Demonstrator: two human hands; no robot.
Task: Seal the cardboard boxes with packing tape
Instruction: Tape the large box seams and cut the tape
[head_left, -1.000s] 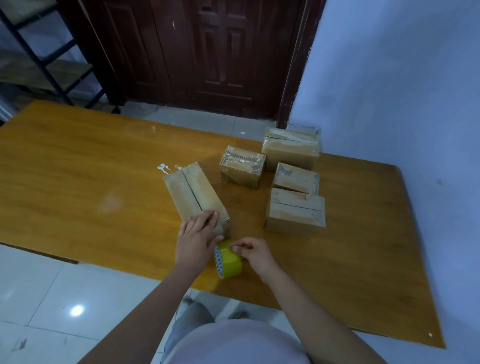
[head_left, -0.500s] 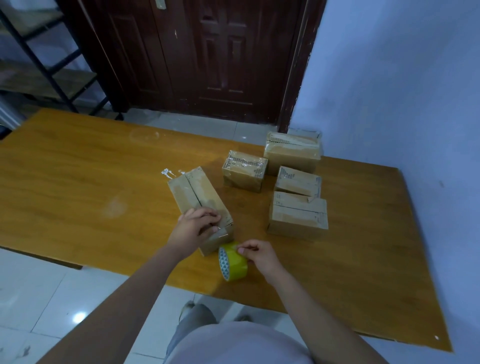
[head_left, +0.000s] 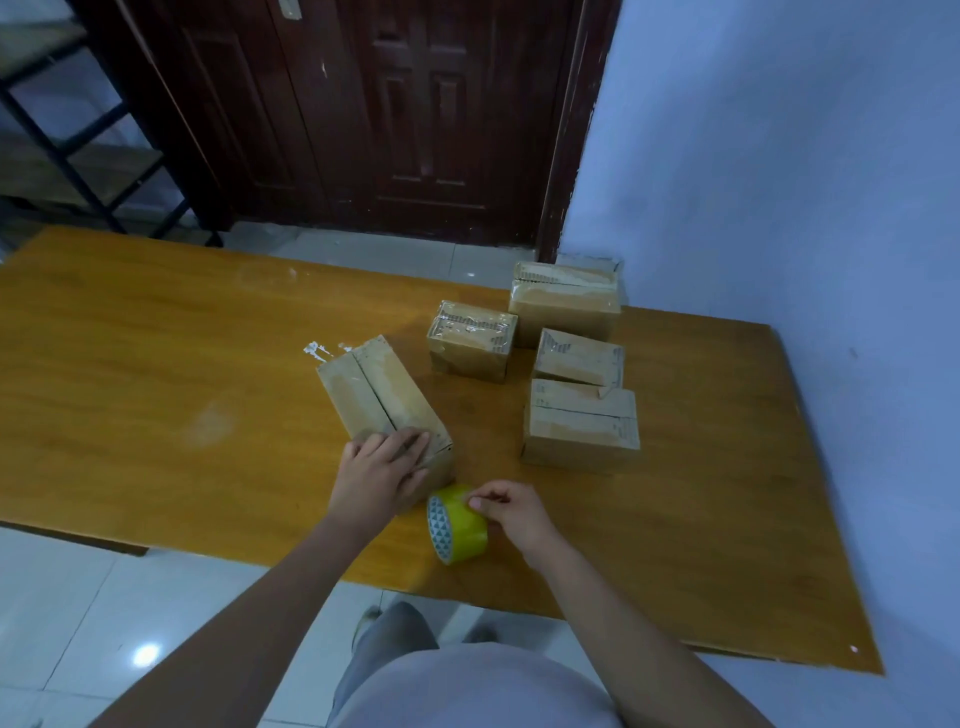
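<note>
Five brown cardboard boxes (head_left: 579, 423) are set on the wooden counter (head_left: 156, 389) — the nearest box (head_left: 374, 395) is pressed under the flat left hand (head_left: 376, 478), the yellow-green packing tape roll (head_left: 457, 522) pinched by the right hand (head_left: 511, 514).

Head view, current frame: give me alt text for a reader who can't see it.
A person's left hand rests on the near end of a long cardboard box on a wooden table, while the right hand pinches a yellow tape roll standing beside it. Four more boxes sit clustered to the right, near a blue wall.
</note>
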